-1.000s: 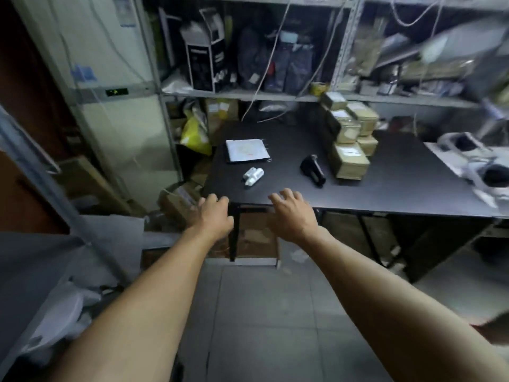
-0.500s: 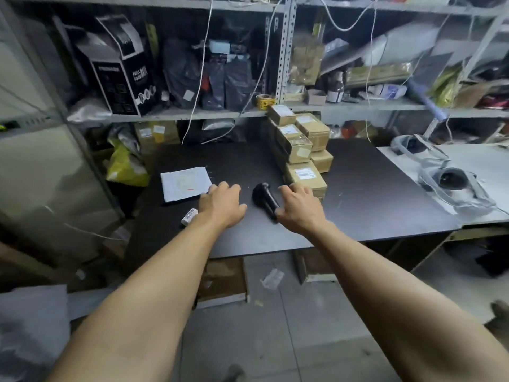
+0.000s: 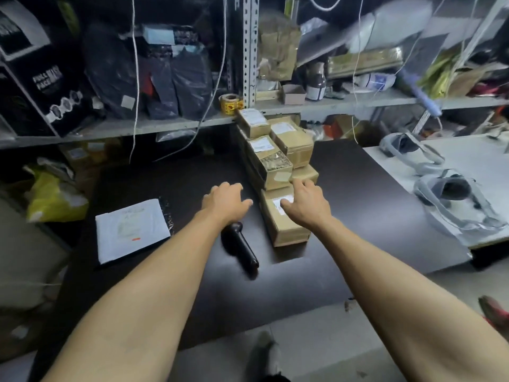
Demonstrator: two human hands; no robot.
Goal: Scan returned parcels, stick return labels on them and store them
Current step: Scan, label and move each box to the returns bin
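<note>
Readable text: one item only.
Black box, upper left of frame: white print "FULL FACE MASK". Parcel labels and white sheet too blurred.

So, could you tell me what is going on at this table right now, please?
A person is reaching over a black table toward a stack of brown parcels. The right hand is over the nearest parcel, covering part of its white label; the left hand hovers open just above the head of a black handheld scanner lying on the table. Neither hand holds anything yet. A white sheet lies to the left.
</note>
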